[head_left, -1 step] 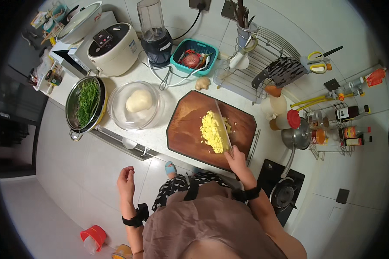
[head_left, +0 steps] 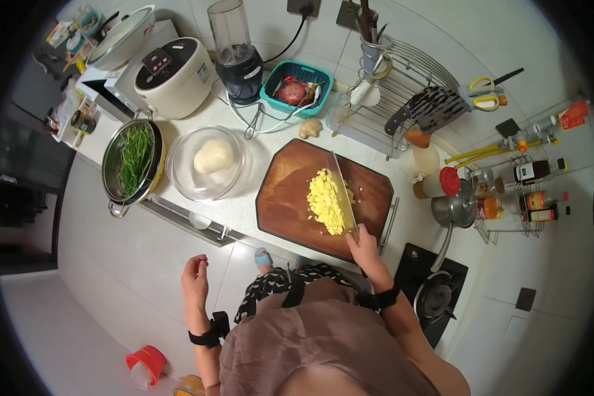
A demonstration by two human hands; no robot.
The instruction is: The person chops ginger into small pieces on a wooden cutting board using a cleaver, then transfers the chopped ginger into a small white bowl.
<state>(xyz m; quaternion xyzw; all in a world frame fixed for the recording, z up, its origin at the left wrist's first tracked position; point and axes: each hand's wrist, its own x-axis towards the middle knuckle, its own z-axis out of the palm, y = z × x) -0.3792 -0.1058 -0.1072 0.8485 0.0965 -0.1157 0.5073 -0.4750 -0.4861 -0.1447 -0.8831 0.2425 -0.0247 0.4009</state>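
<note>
My right hand [head_left: 365, 251] is closed round the handle of a kitchen knife [head_left: 343, 188], at the near right of a wooden chopping board [head_left: 284, 188]. The broad blade points away from me, its flat side against a heap of finely chopped yellow food [head_left: 325, 201], which looks like cooked egg. A few yellow bits lie right of the blade. Away from the board, my left hand [head_left: 195, 278] hangs over the floor beside my body, fingers curled together, with nothing visible in them.
Left of the board stand a clear bowl of dough [head_left: 212, 156] and a pot of green vegetables [head_left: 135, 158]. Behind are a rice cooker [head_left: 178, 79], a blender [head_left: 239, 69], ginger [head_left: 309, 128] and a teal basket [head_left: 272, 99]. A gas hob [head_left: 435, 297] and saucepan [head_left: 454, 211] are right.
</note>
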